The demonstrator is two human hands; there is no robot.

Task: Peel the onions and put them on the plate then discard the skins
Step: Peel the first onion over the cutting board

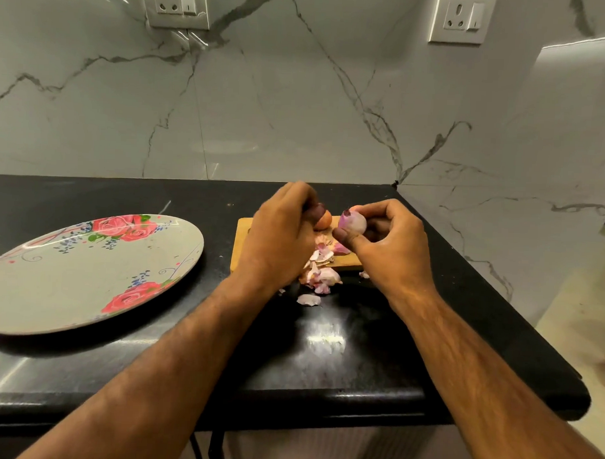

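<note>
The right hand [386, 246] is gripping a half-peeled onion [354, 222] over the board [241, 241]. The left hand [280, 235], curled, is seemingly pinching a scrap [318, 209]; skins [321, 276] are lying below, the plate [86, 290] sitting left

- Right hand [386, 244] grips a partly peeled onion [354, 223] above the wooden cutting board [243, 242].
- Left hand [280, 235] is close beside it with fingers curled; any contents cannot be made out.
- An orange-skinned onion [324, 221] shows behind the left hand.
- Loose skins [322, 274] lie across the board's near edge and the black counter [324, 350].
- Floral plate [69, 290] sits well apart, to the left.
</note>
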